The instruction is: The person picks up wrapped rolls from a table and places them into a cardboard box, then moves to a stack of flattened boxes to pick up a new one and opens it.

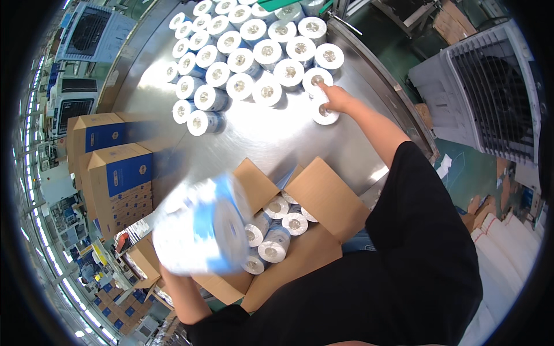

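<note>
My left hand (172,280) holds up wrapped paper rolls (202,230) with blue and white film, at the left of the open carton. Motion blurs these rolls, and they hide my left fingers. My right arm reaches far across the metal table. There my right hand (339,100) grips two standing paper rolls (318,78), its fingertips at their core holes. In the open cardboard carton (297,251), close to my body, lie several wrapped rolls (273,245) with their flaps spread around them.
Many upright rolls (239,60) crowd the far part of the metal table (254,138). Blue-printed cartons (121,173) stand along its left side. A green object (271,4) is at the far edge. A large grey louvred cooler (490,92) stands beyond the right edge.
</note>
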Available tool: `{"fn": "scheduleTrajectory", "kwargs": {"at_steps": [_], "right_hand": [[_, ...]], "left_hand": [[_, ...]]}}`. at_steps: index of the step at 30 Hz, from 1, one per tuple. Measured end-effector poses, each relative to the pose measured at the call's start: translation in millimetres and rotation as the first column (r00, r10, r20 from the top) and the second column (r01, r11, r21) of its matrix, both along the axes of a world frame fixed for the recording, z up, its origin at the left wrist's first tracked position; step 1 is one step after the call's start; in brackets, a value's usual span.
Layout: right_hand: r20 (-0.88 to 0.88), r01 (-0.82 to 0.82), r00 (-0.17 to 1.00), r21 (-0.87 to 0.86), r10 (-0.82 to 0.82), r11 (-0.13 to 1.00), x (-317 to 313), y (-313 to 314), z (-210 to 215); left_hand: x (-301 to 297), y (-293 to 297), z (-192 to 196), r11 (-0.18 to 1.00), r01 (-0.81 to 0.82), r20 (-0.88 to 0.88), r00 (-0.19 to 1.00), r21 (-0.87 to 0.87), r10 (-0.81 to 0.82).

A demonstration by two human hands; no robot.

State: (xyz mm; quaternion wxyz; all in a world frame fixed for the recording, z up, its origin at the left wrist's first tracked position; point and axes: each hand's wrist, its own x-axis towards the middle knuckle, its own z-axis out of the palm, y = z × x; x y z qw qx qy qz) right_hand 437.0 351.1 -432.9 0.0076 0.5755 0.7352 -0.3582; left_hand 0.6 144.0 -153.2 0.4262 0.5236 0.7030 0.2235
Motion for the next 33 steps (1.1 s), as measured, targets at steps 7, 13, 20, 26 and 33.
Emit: {"fn": "scheduleTrajectory", "kwargs": {"at_steps": [7, 13, 20, 26, 33], "right_hand": [[-0.258, 0.140, 0.961, 0.119, -0.105, 0.983, 16.9, -25.9, 139.6], [-0.664, 0.053, 0.735, 0.253, 0.134, 0.966, -54.6, -110.7, 288.5], [-0.210, -0.637, 0.771, -0.256, 0.602, 0.727, -111.6, -236.5, 299.9], [0.075, -0.721, 0.680, -0.115, 0.729, 0.684, -136.3, -270.4, 192.8], [0.378, -0.811, 0.452, -0.204, 0.808, 0.549, -132.5, -269.3, 144.9]], "left_hand": [[83.0, -98.3, -47.0, 0.962, 0.270, 0.179, 0.949, -0.036, -0.260], [121.6, -130.6, -114.1, 0.755, 0.653, -0.603, 0.576, -0.067, -0.552], [104.4, -133.3, -145.8, 0.793, 0.584, -0.496, 0.748, 0.175, -0.441], [101.8, -157.6, -161.2, 0.800, 0.592, -0.514, 0.718, 0.096, -0.469], [80.4, -81.3, -77.2, 0.721, 0.684, 0.089, 0.730, -0.110, -0.678]]}}
